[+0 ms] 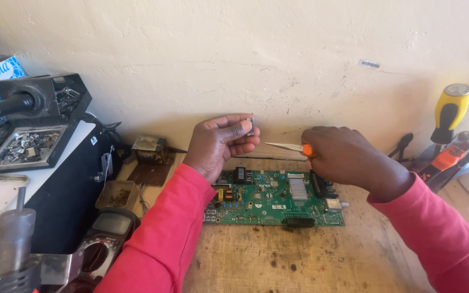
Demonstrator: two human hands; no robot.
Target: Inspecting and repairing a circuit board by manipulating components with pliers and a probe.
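Observation:
My left hand (221, 144) is raised above the bench and pinches a small electronic component (250, 126) between thumb and forefinger. My right hand (343, 154) grips an orange-handled pair of tweezers (286, 146), its metal tip pointing left toward the component with a small gap between them. Below both hands a green circuit board (275, 198) with a silver heat sink lies flat on the wooden bench (299, 255). Both sleeves are pink-red.
A black soldering station with a tray of small metal parts (25, 144) stands at the left. A multimeter (107, 236) lies at the lower left. A yellow-handled screwdriver (451, 111) and other tools lean at the right. The cream wall (272, 59) is close behind.

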